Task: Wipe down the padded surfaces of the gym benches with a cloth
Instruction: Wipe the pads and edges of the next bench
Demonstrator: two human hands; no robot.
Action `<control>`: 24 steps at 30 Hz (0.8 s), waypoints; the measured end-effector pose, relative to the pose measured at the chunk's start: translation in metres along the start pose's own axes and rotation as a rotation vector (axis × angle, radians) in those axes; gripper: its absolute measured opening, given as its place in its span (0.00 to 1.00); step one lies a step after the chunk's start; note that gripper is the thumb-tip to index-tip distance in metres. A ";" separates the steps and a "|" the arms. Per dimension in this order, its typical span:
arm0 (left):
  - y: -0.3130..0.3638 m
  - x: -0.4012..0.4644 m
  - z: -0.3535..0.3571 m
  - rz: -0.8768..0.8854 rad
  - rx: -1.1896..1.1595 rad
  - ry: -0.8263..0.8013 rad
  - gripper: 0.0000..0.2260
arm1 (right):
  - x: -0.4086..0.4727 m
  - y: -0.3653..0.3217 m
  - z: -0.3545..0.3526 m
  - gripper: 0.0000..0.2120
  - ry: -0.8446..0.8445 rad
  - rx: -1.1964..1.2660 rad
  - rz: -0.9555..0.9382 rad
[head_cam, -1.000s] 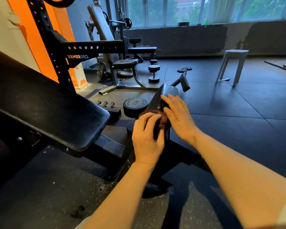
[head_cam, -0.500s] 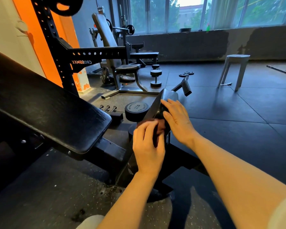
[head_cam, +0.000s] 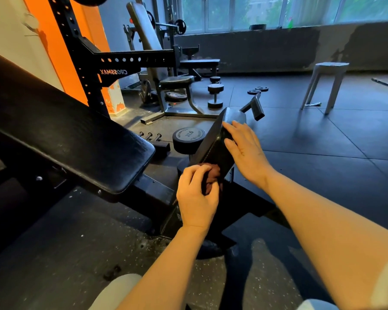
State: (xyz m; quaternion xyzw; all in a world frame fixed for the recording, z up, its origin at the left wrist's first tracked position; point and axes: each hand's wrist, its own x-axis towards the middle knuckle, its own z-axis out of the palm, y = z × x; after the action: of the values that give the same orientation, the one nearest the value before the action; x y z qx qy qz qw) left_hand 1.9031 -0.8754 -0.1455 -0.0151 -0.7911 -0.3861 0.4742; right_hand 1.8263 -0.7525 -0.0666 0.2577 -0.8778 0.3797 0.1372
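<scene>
The small black pad (head_cam: 213, 144) of the bench stood tilted in the middle of the view, with its long axis running from its low near end, by the left hand, up and away to its high far end, which pointed toward the windows (head_cam: 278, 12). The left hand (head_cam: 196, 195) held a dark brown cloth (head_cam: 212, 175) bunched under its curled fingers (head_cam: 194, 172) and pressed it against the low near end of this pad. The right hand (head_cam: 244, 151) lay on the right side of the pad, with its fingers (head_cam: 232, 127) nearly straight and a little spread, their tips close to the upper end. To the left, the long back pad (head_cam: 65, 135) of the same bench was also black; its long axis went from the upper left down to a rounded end near the middle of the view. Just behind the small pad, a round dumbbell (head_cam: 189, 136) stood on the floor (head_cam: 323, 142), and the number on its top face looked like 27.5; the small words around the number were too small to read. On the black rack (head_cam: 121, 63) behind it, the word CROSSMAX was printed, but it appeared mirrored. Farther back stood another bench with a grey seat (head_cam: 176, 79), some smaller dumbbells (head_cam: 215, 96), and a pale stool (head_cam: 325, 83) at the right.
</scene>
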 end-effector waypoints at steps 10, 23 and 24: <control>0.022 0.017 -0.005 0.067 0.026 0.073 0.13 | 0.002 0.007 -0.003 0.26 -0.047 -0.089 -0.048; -0.040 -0.067 -0.035 -0.213 0.064 -0.096 0.14 | -0.007 -0.001 -0.006 0.27 -0.009 -0.362 -0.052; -0.041 -0.072 -0.040 -0.249 0.072 -0.084 0.14 | -0.012 -0.001 -0.003 0.26 0.071 -0.513 -0.146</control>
State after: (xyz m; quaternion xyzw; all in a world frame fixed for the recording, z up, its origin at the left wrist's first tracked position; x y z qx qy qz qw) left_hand 1.9561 -0.9044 -0.2152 0.0841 -0.8192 -0.4125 0.3893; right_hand 1.8369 -0.7466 -0.0690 0.2635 -0.9191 0.1426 0.2559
